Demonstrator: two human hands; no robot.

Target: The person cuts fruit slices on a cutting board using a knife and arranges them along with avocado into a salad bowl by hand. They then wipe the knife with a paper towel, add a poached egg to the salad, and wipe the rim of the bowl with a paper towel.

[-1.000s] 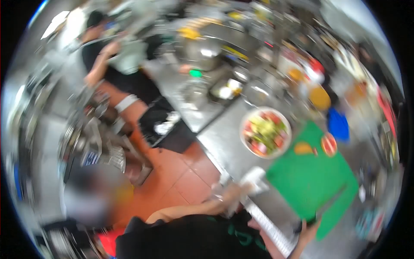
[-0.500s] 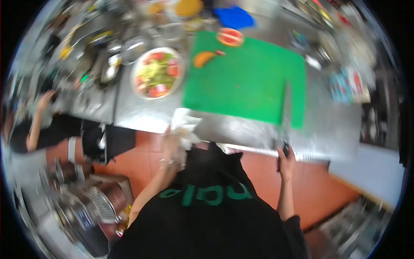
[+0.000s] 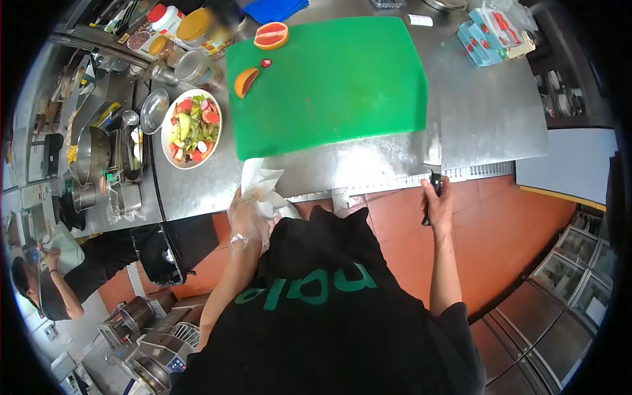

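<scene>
While the left hand (image 3: pixel 245 214), in a clear plastic glove (image 3: pixel 241 238), is closed around crumpled white paper (image 3: pixel 263 184) left of centre in the frame, the right hand (image 3: pixel 441 204) grips a black-handled knife (image 3: pixel 436 182) at centre right. Its blade points towards the top of the frame, near the edge of the steel counter (image 3: pixel 487 105). Handling it well calls for a firm wrist, the edge turned away from the body, and several layers of paper between glove and steel wherever the two might meet. Clearance matters around the green cutting board (image 3: pixel 336 85), which bears a halved grapefruit (image 3: pixel 271 37) and a citrus wedge (image 3: pixel 246 83), with the salad bowl (image 3: pixel 220 125) just beside it.
</scene>
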